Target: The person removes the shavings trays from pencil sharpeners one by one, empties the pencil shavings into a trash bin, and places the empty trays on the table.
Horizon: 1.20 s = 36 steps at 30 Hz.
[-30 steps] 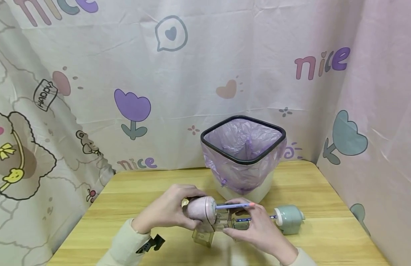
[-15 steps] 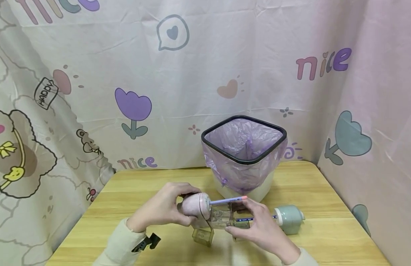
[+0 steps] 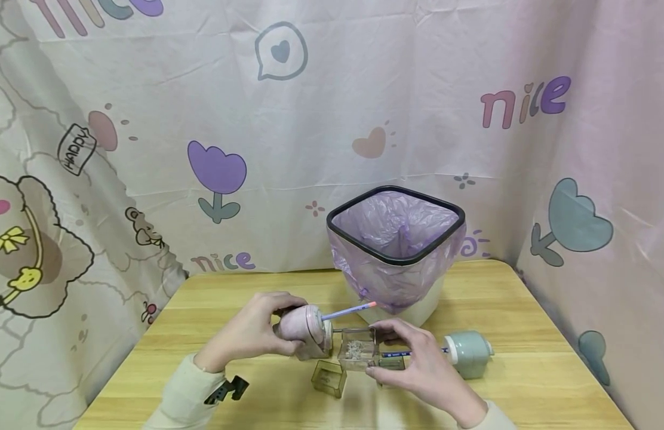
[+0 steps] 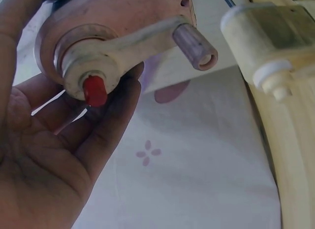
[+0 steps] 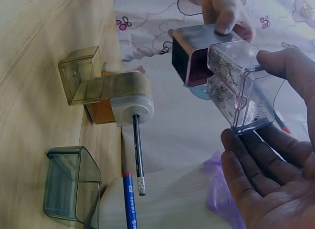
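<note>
My left hand (image 3: 248,331) grips a pink crank pencil sharpener (image 3: 298,325), tilted above the table. A lilac pencil (image 3: 349,311) with a coral end sticks out of it. In the left wrist view its crank handle (image 4: 142,42) and red knob (image 4: 95,91) face the camera. My right hand (image 3: 412,355) holds a clear shavings drawer (image 3: 356,349) between thumb and fingers, with pale shavings inside. In the right wrist view the sharpener's body (image 5: 202,54) shows a dark opening where the drawer (image 5: 236,86) is drawn out.
A yellowish drawer (image 3: 329,379) and a greenish drawer (image 5: 74,184) lie on the table. A yellowish sharpener (image 5: 130,93) with a dark pencil stands behind my left hand. On the right is a teal sharpener (image 3: 469,355) with a blue pencil. A purple-lined bin (image 3: 395,260) stands behind.
The left hand has moved left with the pink sharpener, away from the clear drawer. A gap now shows between them. The right hand has hardly moved.
</note>
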Available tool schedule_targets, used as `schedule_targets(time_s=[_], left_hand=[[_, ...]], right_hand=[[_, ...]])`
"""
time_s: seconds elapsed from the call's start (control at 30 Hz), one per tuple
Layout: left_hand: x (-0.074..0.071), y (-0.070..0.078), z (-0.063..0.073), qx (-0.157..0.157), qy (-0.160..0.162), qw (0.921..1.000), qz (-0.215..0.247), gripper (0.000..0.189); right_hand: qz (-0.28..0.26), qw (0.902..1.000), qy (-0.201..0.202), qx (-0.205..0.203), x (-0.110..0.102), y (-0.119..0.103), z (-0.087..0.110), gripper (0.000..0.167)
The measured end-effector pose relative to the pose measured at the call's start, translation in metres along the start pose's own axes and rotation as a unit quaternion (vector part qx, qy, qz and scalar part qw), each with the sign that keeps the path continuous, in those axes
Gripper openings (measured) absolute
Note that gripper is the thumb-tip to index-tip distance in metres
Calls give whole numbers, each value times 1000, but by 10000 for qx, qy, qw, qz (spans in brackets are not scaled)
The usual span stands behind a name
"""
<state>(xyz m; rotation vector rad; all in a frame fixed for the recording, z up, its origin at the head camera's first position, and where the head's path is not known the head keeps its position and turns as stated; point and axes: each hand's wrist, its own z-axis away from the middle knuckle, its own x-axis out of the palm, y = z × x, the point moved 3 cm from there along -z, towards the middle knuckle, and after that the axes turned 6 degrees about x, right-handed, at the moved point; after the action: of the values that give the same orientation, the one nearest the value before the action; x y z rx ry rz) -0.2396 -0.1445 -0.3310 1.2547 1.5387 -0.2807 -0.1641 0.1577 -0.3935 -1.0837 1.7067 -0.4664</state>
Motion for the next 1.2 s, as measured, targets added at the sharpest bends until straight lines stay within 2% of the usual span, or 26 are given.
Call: schedule_targets(time_s=[0.47, 0.8, 1.03, 1.2], left_hand=[[-4, -34, 16, -747, 37, 9972, 12, 53], [-9, -55, 32, -989, 129, 9949, -125, 51], [-18, -71, 44, -1420, 196, 9888, -419, 56], [-19, -86, 53, -1638, 326, 9838, -643, 54]], right_hand=[[142, 9999, -6, -31, -1, 0, 1, 54], [239, 9997, -4, 74, -4, 2, 1, 53], [134, 9999, -40, 76, -2, 2, 0, 54], [154, 9997, -55, 200, -3, 4, 1, 55]])
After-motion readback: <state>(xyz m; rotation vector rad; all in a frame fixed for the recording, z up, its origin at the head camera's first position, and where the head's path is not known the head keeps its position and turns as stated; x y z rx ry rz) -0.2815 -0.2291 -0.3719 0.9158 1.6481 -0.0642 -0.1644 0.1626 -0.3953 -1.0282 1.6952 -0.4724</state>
